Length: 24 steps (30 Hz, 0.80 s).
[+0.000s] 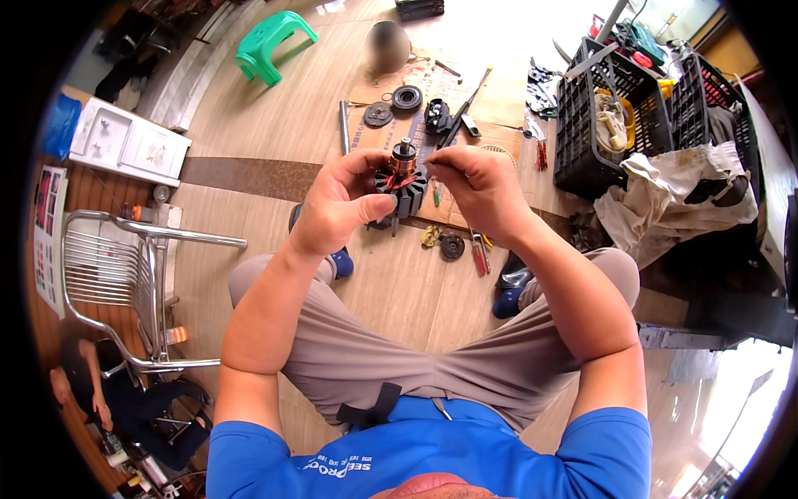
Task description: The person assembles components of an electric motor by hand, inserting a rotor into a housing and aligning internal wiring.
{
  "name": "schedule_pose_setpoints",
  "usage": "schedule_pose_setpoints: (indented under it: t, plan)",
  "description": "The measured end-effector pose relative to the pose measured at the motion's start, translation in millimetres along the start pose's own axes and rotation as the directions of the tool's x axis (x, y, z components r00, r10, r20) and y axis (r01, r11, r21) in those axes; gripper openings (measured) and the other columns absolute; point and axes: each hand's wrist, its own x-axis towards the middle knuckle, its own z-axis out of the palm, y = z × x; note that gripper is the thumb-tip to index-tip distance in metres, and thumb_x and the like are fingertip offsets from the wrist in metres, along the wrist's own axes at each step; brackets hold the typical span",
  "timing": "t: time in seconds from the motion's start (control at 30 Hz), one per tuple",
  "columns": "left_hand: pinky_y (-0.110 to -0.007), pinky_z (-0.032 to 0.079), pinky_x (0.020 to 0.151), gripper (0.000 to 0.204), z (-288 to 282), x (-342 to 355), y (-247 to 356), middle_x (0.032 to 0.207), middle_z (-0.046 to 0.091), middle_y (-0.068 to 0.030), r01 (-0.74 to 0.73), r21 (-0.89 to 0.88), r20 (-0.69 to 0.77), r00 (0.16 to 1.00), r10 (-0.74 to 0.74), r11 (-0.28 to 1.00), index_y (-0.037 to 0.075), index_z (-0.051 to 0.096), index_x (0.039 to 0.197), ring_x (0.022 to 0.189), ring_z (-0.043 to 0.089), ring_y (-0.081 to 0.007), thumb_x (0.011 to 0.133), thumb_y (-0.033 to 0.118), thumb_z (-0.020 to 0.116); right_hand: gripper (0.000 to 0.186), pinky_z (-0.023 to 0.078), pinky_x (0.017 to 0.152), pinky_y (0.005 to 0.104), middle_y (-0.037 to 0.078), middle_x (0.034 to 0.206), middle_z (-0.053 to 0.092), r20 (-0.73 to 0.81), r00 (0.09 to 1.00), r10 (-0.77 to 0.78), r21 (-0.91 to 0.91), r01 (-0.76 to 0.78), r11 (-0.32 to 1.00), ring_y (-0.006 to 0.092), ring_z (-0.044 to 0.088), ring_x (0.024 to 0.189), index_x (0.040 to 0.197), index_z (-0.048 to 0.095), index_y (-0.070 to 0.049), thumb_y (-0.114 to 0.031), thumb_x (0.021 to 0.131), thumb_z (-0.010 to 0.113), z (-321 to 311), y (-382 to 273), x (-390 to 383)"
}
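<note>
- While the left hand grasps it, a motor armature stands nearly upright between the two hands, raised over the cardboard sheet, toward that sheet's near edge.
- Left hand: closed about the armature from the left, thumb against the slotted dark core; the far fingers are partly hidden.
- Right hand: thumb and forefinger drawn together just right of the copper section at the armature's upper end; whether they touch it or pinch something small cannot be told.
- Sheet, far from the hands: a black ring, a dark disc to its left and a black housing to its right.
- Left edge of the sheet: a grey metal tube.
- Near edge of the sheet: a yellowish part and a dark round part, side by side; red-handled tools lie to their right on the floor.
</note>
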Motion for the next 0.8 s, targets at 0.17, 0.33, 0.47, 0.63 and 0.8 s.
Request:
schedule_pose_setpoints:
  t: [0.17,0.33,0.47,0.63,0.8]
  plan:
    - [-0.023,0.051,0.079,0.042,7.5,4.1,9.6,0.105,0.065,-0.0065,0.070,0.240,-0.179,0.983,-0.026,0.968,-0.004,0.053,0.122,0.091,0.061,-0.0089,0.084,0.003,0.071,0.011,0.050,0.065,0.0333,0.014,0.082,0.065,-0.066,0.995,-0.078,-0.098,0.071,0.993,0.0285,0.065,0.073,0.094,0.067,-0.003,-0.008,0.085,0.066,-11.9,0.6,-0.6]
    - [-0.020,0.049,0.069,0.034,1.5,10.0,4.7,0.099,0.066,-0.0038,0.039,0.276,-0.360,0.931,0.066,0.960,-0.003,0.056,0.118,0.082,0.060,-0.0066,0.087,0.004,0.067,0.009,0.051,0.065,0.0339,0.012,0.080,0.064,0.045,0.987,-0.152,-0.079,0.156,0.985,0.0291,0.064,0.072,0.091,0.067,-0.003,-0.007,0.083,0.067,-17.0,-10.7,-3.0]
    - [-0.020,0.044,0.058,0.026,-7.1,13.7,5.9,0.095,0.066,-0.0035,-0.047,0.082,-0.457,0.886,0.079,0.996,0.000,0.058,0.114,0.071,0.056,-0.0065,0.091,0.008,0.065,0.009,0.050,0.067,0.0373,0.010,0.079,0.063,0.282,0.944,-0.171,-0.140,0.217,0.966,0.0294,0.063,0.076,0.089,0.067,-0.005,-0.011,0.082,0.068,-16.7,-6.2,-5.9]
    - [-0.025,0.043,0.058,0.032,-40.2,8.7,12.8,0.094,0.065,-0.0075,-0.098,-0.335,-0.308,0.951,-0.011,0.937,0.003,0.057,0.118,0.072,0.056,-0.0134,0.097,0.026,0.055,0.011,0.050,0.070,0.0408,0.011,0.080,0.063,0.354,0.935,-0.040,-0.438,0.203,0.876,0.0312,0.063,0.079,0.079,0.064,-0.006,-0.016,0.083,0.064,-16.9,12.5,-5.8]
    - [-0.026,0.043,0.059,0.034,-41.7,5.1,11.2,0.099,0.066,-0.0100,-0.071,-0.340,-0.339,0.939,-0.052,0.938,0.003,0.056,0.119,0.074,0.056,-0.0135,0.098,0.029,0.051,0.014,0.051,0.076,0.0421,0.012,0.085,0.067,0.332,0.927,0.176,-0.512,0.020,0.859,0.0325,0.064,0.085,0.087,0.066,-0.005,-0.017,0.081,0.065,-18.9,14.3,1.0]
